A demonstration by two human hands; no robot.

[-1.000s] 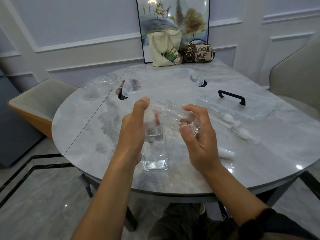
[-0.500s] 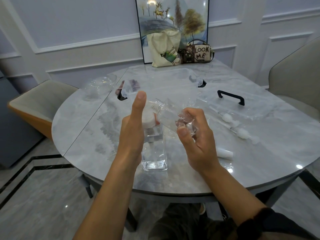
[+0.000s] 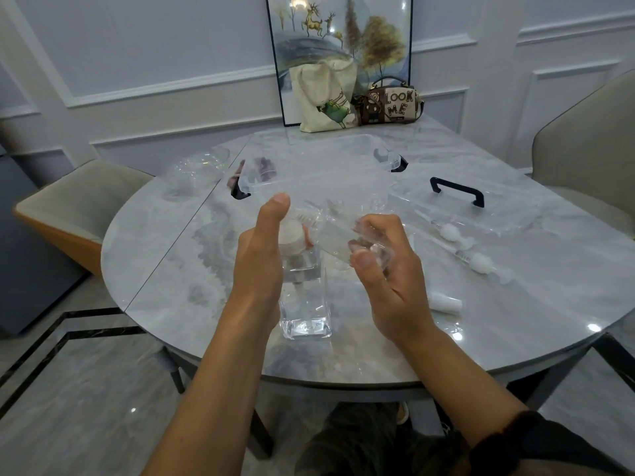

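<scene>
marble bench (image 3: 515, 304), 6 o'clock edge: my left hand (image 3: 261, 266) curls round the ribbed white cap (image 3: 290, 240) of a square clear bottle (image 3: 305, 304); my right hand (image 3: 388, 283) pinches a small clear vial (image 3: 338, 238), tilted toward 10 o'clock. the slick plastic may slip from my hands, tipping the bottle and spilling.
</scene>
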